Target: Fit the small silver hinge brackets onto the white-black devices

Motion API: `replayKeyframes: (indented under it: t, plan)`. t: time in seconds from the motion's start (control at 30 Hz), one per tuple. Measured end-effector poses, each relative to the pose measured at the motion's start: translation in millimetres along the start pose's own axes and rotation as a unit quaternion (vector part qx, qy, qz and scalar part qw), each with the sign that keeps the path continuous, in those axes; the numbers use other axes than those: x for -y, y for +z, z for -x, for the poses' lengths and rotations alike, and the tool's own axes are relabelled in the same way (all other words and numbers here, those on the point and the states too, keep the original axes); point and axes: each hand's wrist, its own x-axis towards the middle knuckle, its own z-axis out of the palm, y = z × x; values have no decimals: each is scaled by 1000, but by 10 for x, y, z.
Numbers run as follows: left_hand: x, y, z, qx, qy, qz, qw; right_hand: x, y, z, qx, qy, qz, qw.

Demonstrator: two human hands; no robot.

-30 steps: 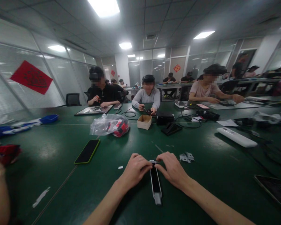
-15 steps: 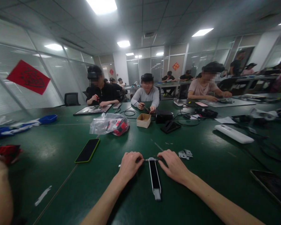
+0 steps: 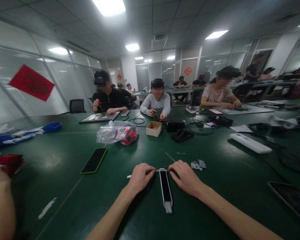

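Note:
A long, narrow black strip in a white frame point(image 3: 166, 189) lies on the green table, with a grey tab at its near end. Across its far end runs a thin metallic rod point(image 3: 158, 171), whose exact kind I cannot make out. My left hand point(image 3: 141, 176) pinches the rod's left end between thumb and fingers. At the right end, my right hand point(image 3: 184, 175) is closed in a similar pinch, its fingertips partly covering the rod. Small grey-white pieces point(image 3: 198, 164) lie just beyond my right hand. A small white scrap point(image 3: 129, 176) is beside my left hand.
A green-edged phone point(image 3: 94, 160) lies to the left. Farther off are a plastic bag with red items point(image 3: 117, 132), a small open box point(image 3: 153, 128) and a black stand point(image 3: 182, 136). A white case point(image 3: 250, 143) is right. Another person's arm point(image 3: 1, 196) reaches in at left.
My left hand's fingertips have shifted slightly right along the rod. The right hand and the framed strip look nearly unmoved; the whole view has drifted a little.

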Motion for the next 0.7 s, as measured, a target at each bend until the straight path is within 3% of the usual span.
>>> replayKeyframes:
  t: [0.37, 0.7]
  plan:
    - [-94, -73, -2, 17, -47, 24, 998, -9, -3, 4, 1, -6, -11, 1000]
    - [-72, -49, 6, 17, -35, 29, 999, -7, -13, 5, 2, -7, -21, 1000]
